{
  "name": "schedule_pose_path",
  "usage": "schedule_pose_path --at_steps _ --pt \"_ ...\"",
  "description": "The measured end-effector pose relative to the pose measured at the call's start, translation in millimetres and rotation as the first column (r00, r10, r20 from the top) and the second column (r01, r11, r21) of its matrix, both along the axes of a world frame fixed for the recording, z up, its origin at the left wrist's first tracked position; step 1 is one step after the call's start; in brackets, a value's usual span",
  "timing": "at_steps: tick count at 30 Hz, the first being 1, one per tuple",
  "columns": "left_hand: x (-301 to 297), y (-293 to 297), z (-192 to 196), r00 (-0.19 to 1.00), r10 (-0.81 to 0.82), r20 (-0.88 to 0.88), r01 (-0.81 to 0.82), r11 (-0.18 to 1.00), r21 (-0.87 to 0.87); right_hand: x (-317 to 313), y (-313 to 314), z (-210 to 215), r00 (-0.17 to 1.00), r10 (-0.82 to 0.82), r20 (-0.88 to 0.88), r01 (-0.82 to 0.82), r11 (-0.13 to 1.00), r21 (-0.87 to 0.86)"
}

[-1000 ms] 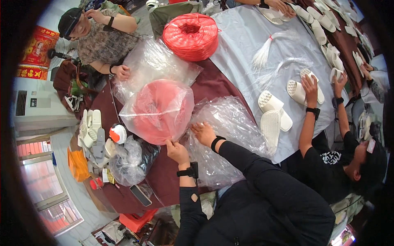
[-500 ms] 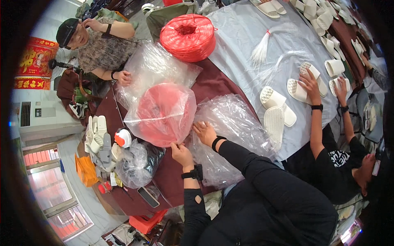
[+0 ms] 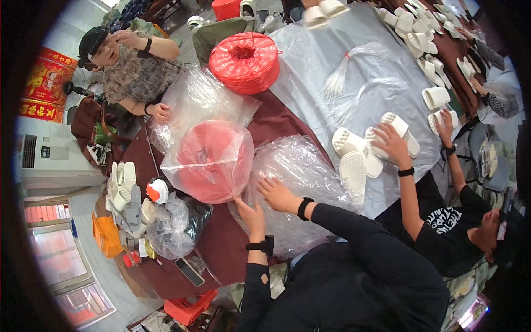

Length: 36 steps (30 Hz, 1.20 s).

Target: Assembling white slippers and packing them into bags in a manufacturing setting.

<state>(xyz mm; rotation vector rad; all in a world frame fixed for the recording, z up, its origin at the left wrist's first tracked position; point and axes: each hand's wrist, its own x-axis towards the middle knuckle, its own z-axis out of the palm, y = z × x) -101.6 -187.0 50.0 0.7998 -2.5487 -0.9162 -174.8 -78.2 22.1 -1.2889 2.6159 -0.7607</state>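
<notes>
A red roll (image 3: 213,152) sits inside a clear plastic bag (image 3: 176,166) on the dark red tablecloth, in front of me. My left hand (image 3: 251,217) is at the bag's near edge, fingers apart, a fingertip at or against the plastic; it grips nothing that I can see. To its right my right hand (image 3: 279,195) lies spread, palm down, over a heap of clear plastic bags (image 3: 298,160). Beyond the bagged roll lie more clear plastic bags (image 3: 204,99), with a seated person's hand (image 3: 160,112) on them.
A bare roll of red plastic twine (image 3: 246,63) stands at the far side. At right, a co-worker's hands (image 3: 394,145) touch white slippers (image 3: 354,171) on the grey cloth (image 3: 310,83). A phone (image 3: 189,271) and a bundled plastic bag (image 3: 171,232) lie at left.
My left hand has let go of the bag's edge and its fingers have opened. My right hand has shifted off the bag's side. The view has moved slightly.
</notes>
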Motion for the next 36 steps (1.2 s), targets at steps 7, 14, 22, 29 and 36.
schedule_pose_path --at_steps 7,14,22,29,36 --pt "36.0 61.2 22.5 0.857 -0.48 0.188 0.514 0.822 -0.244 19.0 76.2 28.3 0.876 -0.018 0.483 0.053 0.997 -0.059" --pt "56.9 98.4 2.1 0.658 -0.668 0.346 0.73 0.679 -0.078 21.4 160.3 43.4 0.758 -0.636 0.148 0.641 0.682 -0.352" --pt "61.7 114.2 -17.9 0.607 -0.659 0.444 0.777 0.608 -0.161 22.1 252.4 -74.4 -0.016 -0.794 0.608 0.978 0.114 0.175" --pt "74.2 107.9 -36.8 0.612 -0.605 0.509 0.752 0.644 -0.139 5.7 205.6 24.0 0.535 -0.795 0.286 0.844 0.511 -0.16" --pt "73.8 111.7 -42.1 0.643 -0.591 0.487 0.716 0.689 -0.111 8.6 183.2 154.5 0.648 -0.707 0.283 0.737 0.487 -0.468"
